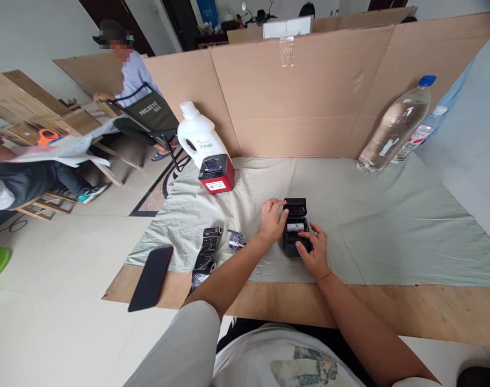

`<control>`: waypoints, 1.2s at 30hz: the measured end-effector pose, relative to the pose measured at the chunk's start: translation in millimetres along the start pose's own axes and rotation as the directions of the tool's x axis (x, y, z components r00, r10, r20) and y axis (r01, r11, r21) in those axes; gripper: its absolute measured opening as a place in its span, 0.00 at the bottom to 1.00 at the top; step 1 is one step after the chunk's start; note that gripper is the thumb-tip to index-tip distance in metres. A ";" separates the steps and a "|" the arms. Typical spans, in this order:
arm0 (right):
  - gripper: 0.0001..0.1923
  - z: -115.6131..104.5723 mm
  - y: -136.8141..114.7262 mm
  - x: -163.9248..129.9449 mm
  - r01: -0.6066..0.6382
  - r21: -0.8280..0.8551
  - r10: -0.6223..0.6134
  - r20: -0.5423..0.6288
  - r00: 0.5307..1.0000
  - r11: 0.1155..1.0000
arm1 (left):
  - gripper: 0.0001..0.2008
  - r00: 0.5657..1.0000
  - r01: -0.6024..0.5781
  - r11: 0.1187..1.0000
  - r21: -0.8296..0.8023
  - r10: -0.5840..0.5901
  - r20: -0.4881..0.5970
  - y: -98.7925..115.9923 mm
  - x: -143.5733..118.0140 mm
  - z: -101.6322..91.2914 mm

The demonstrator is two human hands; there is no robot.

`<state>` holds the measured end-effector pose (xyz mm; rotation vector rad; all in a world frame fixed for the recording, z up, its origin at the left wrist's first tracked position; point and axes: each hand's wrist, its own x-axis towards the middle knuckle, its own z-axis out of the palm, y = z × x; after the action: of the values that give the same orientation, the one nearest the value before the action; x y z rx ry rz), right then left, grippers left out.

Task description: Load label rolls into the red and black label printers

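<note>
A small black portable printer [296,247] lies on the cloth in front of me with its lid [295,206] raised. Inside it sits a white paper roll [295,227]. My left hand [273,219] is closed at the left edge of the lid, fingertips touching it. With thumb and fingers bent, my right hand [315,250] grips the right side and front of the body; its fingertips reach over the opening near the roll. Left of the printer lies a small wrapped packet [236,239], and beyond it black shiny film strips [209,250], partly behind my left forearm.
A dark phone [150,279] lies at the table's left edge. Behind stand a red-and-black box-shaped device [217,173], a white jug [200,134] and two clear bottles, the larger one [396,131] blue-capped. A cardboard wall [301,102] closes the back. Two people sit at left.
</note>
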<state>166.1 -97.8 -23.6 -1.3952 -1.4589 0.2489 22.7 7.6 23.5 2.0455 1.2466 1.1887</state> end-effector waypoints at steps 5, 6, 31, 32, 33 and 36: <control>0.17 -1.7 0.5 0.3 -0.060 0.055 0.060 -0.003 0.998 0.997 | 0.28 0.979 0.205 0.871 -0.446 -0.188 0.083 -10.3 -15.0 8.1; 0.17 -1.6 1.1 0.2 -0.072 0.069 0.073 -0.008 0.997 0.995 | 0.29 0.977 0.210 0.849 -0.485 -0.194 0.084 -9.9 -19.3 8.6; 0.23 -2.7 1.7 -1.6 -0.087 -0.196 0.077 -0.060 0.995 0.977 | 0.20 0.923 0.376 0.754 -0.538 -0.353 0.151 5.6 -48.8 46.7; 0.24 -2.7 -0.3 -2.2 -0.076 -0.235 0.066 -0.051 0.997 0.969 | 0.22 0.922 0.377 0.747 -0.548 -0.359 0.145 4.3 -49.7 47.7; 0.25 -2.9 -2.3 -2.9 -0.062 -0.272 0.053 -0.041 0.998 0.960 | 0.23 0.922 0.374 0.745 -0.552 -0.362 0.137 3.2 -50.8 48.6; 0.27 -4.0 -7.7 -3.8 -0.027 -0.368 0.025 -0.010 1.000 0.930 | 0.24 0.930 0.354 0.759 -0.547 -0.346 0.121 1.4 -53.2 51.4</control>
<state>163.6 -105.1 -18.2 -1.7139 -1.5371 -0.0164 55.8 -37.2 -25.2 1.3149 1.0464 1.1767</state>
